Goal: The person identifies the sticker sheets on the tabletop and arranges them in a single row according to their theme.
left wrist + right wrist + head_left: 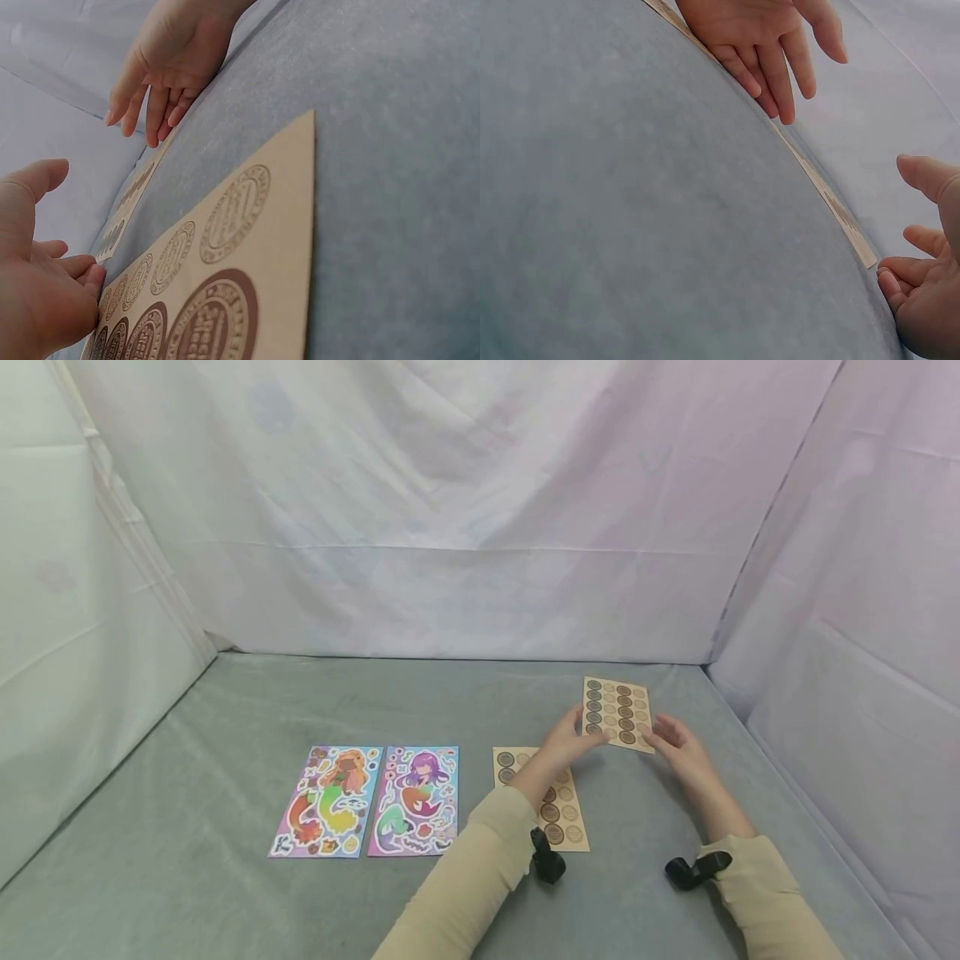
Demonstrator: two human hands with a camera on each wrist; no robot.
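A tan sheet of round brown stickers (618,712) lies toward the far right of the grey tabletop. My left hand (564,743) is at its left edge, thumb raised and apart from the fingers in the left wrist view. Along the opposite edge is my right hand (684,757), whose fingers are loosely extended near the sheet's corner in the right wrist view; its thumb also stands apart. Neither hand visibly pinches the paper. A second tan sticker sheet (289,195) lies closer to me, partly hidden beneath my left forearm in the head view.
Two mermaid sticker sheets lie side by side on the left: one with a yellow-green tail (337,806), one with a purple-haired figure (420,802). Black wrist cameras (549,862) sit on both sleeves. White cloth walls (450,602) enclose the grey table (187,827).
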